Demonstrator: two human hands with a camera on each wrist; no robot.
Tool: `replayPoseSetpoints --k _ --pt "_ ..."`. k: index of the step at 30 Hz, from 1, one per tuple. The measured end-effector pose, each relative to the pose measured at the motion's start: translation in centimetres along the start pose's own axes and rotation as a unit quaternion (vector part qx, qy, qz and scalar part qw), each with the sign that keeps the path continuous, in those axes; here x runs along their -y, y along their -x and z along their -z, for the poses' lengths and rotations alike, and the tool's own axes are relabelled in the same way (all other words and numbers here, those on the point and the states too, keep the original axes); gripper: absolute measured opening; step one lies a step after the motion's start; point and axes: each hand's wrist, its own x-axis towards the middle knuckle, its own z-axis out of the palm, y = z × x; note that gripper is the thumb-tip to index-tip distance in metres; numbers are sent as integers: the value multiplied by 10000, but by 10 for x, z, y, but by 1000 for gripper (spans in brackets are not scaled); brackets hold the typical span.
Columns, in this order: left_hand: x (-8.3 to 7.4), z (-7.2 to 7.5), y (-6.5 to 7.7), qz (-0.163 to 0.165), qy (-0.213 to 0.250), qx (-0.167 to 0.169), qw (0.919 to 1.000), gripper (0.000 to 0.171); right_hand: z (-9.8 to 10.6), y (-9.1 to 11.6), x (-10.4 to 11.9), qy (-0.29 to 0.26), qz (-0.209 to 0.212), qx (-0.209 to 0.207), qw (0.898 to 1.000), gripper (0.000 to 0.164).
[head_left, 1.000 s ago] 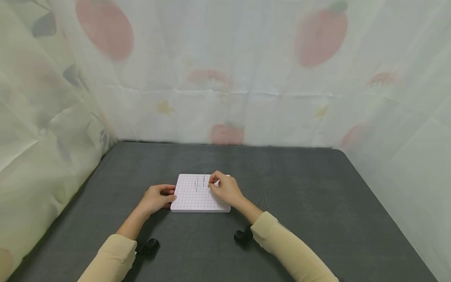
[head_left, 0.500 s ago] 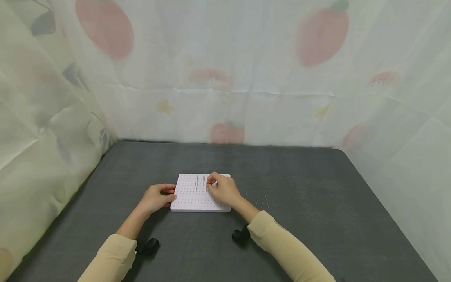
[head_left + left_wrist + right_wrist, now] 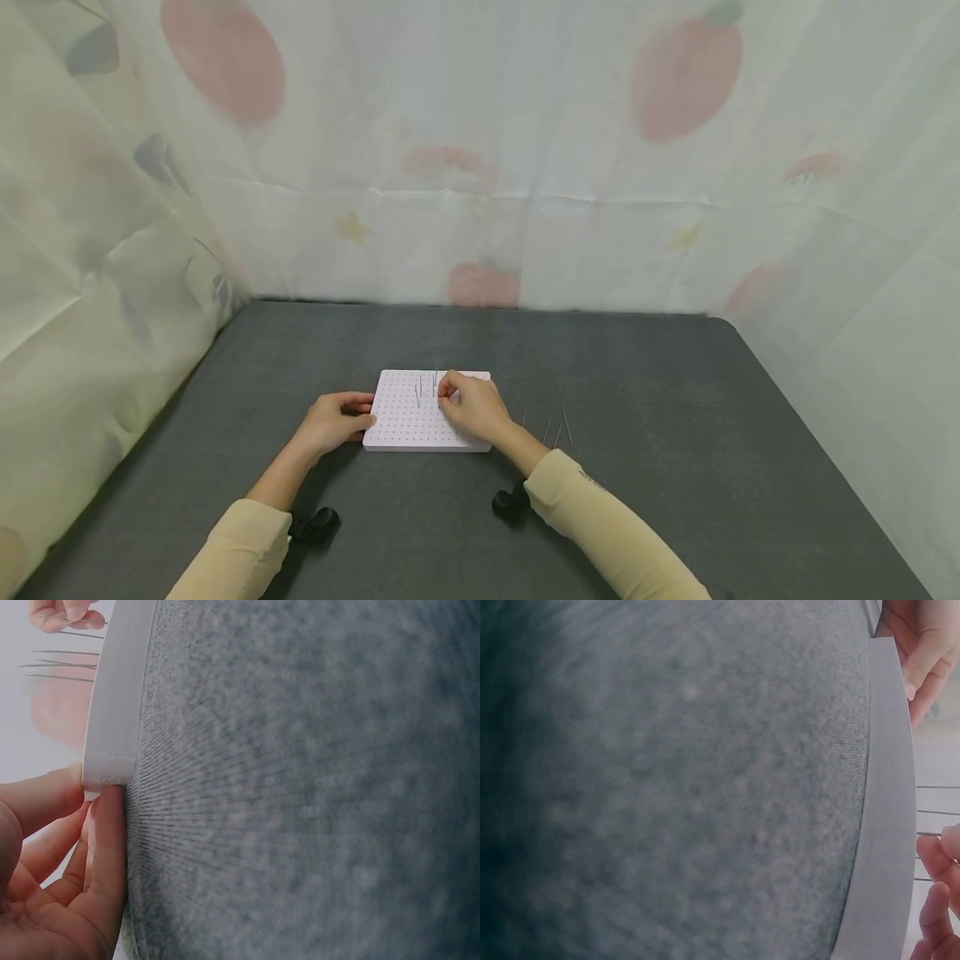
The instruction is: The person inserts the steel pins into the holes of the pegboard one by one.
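A white pegboard point(image 3: 405, 427) with rows of small holes lies flat on the dark table. My left hand point(image 3: 333, 419) grips its left edge; in the left wrist view the thumb point(image 3: 46, 799) is at the top edge and the fingers are against the side. Several thin metal pins point(image 3: 64, 666) stand upright in the far middle of the board. Just right of them, my right hand point(image 3: 476, 407) pinches another thin metal pin point(image 3: 930, 834) between thumb and fingertips, low over the board. The right hand hides the board's right part.
Several loose metal pins point(image 3: 566, 425) lie on the table point(image 3: 645, 467) right of the board, partly behind the right forearm. A black wrist camera point(image 3: 318, 525) hangs at the left sleeve, another black camera point(image 3: 510, 504) at the right. Printed curtains point(image 3: 570, 167) surround the table.
My right hand has shifted slightly left over the board, closer to the standing pins, still pinching the pin. The left hand and the board have stayed put.
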Motion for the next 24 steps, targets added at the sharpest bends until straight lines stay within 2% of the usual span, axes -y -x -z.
replayPoseSetpoints --k 13,20,24 --pt "0 0 1 28 -130 -53 9999 42 -2 -1 -3 17 -24 21 10000 4" --pt "-2 0 1 17 -165 -42 9999 42 6 1 -4 -64 -87 137 9998 4" --pt "-2 0 1 27 -181 -53 9998 42 11 3 -9 -92 32 139 9999 5"
